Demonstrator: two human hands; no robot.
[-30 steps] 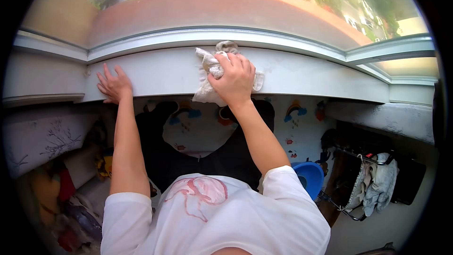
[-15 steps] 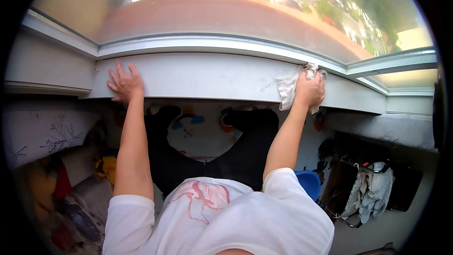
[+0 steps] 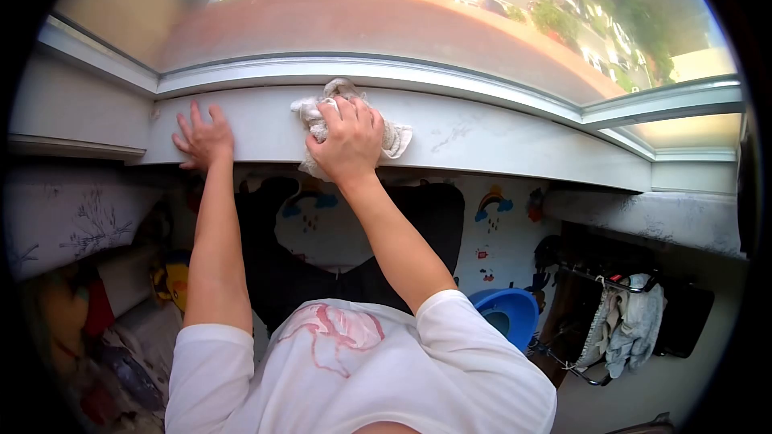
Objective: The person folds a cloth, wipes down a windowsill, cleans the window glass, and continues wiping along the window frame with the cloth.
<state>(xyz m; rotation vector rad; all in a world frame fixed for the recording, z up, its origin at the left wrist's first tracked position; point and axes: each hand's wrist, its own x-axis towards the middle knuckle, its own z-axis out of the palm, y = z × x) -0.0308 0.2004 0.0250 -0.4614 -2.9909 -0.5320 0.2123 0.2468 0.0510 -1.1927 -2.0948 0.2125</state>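
Observation:
A white window sill [image 3: 515, 141] runs across the view in front of me. My left hand [image 3: 206, 139] rests on its left part with the fingers spread and nothing in them. Near the middle of the sill, my right hand [image 3: 351, 138] presses down on a crumpled whitish cloth [image 3: 396, 140], its fingers bent over it. The cloth bunches out on both sides of the hand, and a fold hangs at the sill's front edge. Greyish smudges mark the sill just right of the cloth.
Behind the sill stands the window frame [image 3: 386, 72], with a street and cars beyond the glass. Below right are a blue basin [image 3: 515, 313] and a rack with hanging cloths [image 3: 635, 325]. A yellow object [image 3: 171, 281] lies below left.
My right hand has slid the cloth leftward from the right part of the sill to near its middle. The left hand stays spread on the sill. More of the blue basin shows.

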